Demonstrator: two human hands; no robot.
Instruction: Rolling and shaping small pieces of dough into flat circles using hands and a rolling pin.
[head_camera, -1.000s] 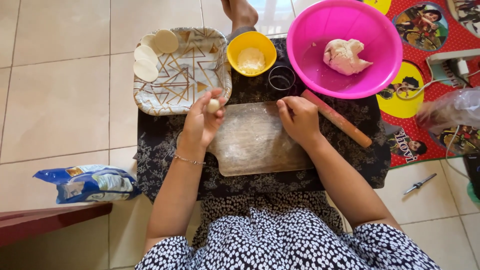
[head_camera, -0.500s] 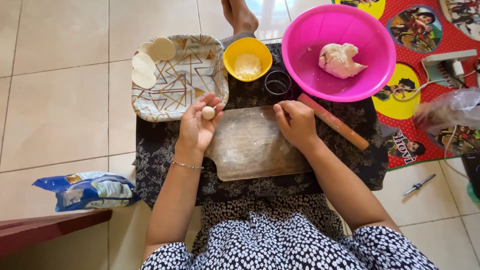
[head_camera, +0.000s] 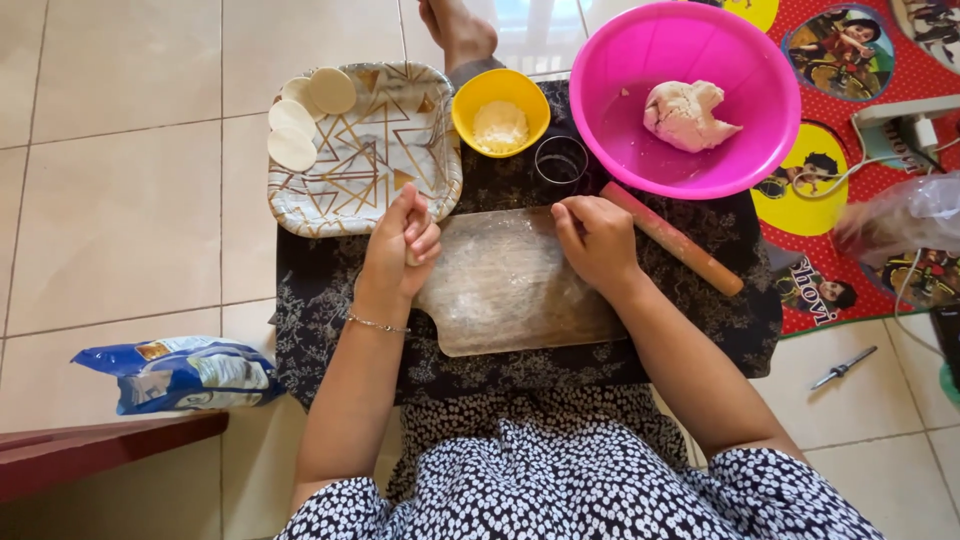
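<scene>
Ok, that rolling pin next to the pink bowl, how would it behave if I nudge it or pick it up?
The rolling pin is a smooth round cylinder lying flat on the cloth, so a sideways nudge would probably set it rolling, though the cloth may slow it. It looks like solid wood, so likely stiff and not fragile. Flour could make it slightly slippery.

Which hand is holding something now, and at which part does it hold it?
The left hand is closed around a small dough ball, mostly hidden by the fingers. The right hand holds nothing; it rests on the wooden board.
</scene>
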